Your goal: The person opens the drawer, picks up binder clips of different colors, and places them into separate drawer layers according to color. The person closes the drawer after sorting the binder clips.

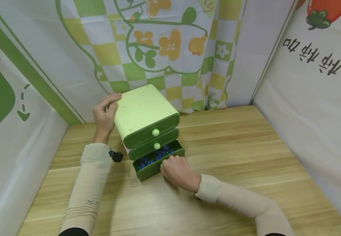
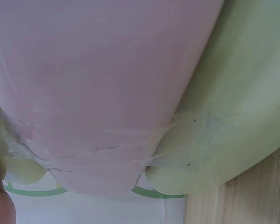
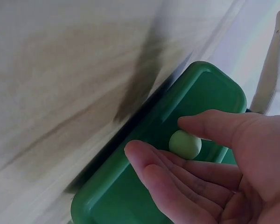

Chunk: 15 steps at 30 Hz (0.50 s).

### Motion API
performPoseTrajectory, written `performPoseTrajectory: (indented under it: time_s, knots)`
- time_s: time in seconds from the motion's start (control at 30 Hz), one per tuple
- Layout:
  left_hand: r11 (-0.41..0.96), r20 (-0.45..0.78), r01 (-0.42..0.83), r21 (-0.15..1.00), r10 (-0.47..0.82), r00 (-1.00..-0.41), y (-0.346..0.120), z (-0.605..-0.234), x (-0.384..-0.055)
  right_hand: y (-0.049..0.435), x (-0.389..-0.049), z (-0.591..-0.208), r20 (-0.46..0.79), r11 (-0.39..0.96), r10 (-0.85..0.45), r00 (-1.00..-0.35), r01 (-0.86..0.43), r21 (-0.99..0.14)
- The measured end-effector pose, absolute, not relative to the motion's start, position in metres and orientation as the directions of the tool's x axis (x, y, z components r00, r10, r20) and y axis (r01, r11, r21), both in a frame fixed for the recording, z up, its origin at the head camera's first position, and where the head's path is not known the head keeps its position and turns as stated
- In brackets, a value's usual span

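A light green box [image 1: 146, 106] with three dark green drawers stands on the table. Its bottom drawer [image 1: 152, 171] is pulled partway out, showing several shiny blue pieces [image 1: 157, 156] inside. My right hand [image 1: 177, 172] pinches that drawer's round knob [image 3: 185, 144], thumb on one side and fingers on the other in the right wrist view. At the box's upper left edge rests my left hand [image 1: 105, 113], fingers reaching onto the top. The left wrist view is filled by the box's pink side panel [image 2: 93, 84] and green casing [image 2: 233, 93], with clear tape across them.
The middle drawer [image 1: 153, 144] juts out slightly under the top one. A small black device [image 1: 116, 156] sits by the left cuff. Behind the box hangs a checked curtain [image 1: 170, 78], close to the wooden table's [image 1: 232, 147] back edge. White printed sheets [image 1: 309, 98] flank both sides.
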<state>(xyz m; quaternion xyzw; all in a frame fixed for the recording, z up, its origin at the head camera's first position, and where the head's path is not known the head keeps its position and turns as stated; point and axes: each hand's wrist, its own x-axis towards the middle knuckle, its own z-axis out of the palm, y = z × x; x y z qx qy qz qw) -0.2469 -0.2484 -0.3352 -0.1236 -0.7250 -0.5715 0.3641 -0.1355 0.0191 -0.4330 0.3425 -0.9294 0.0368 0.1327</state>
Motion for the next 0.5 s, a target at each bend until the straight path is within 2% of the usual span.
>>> performPoseTrajectory:
  time_s: [0.5]
  knots:
    - [0.316, 0.679, 0.607, 0.729, -0.232, -0.696, -0.25, -0.337, -0.248, 0.003, -0.156, -0.436, 0.241, 0.791, -0.593, -0.768, -0.612, -0.006]
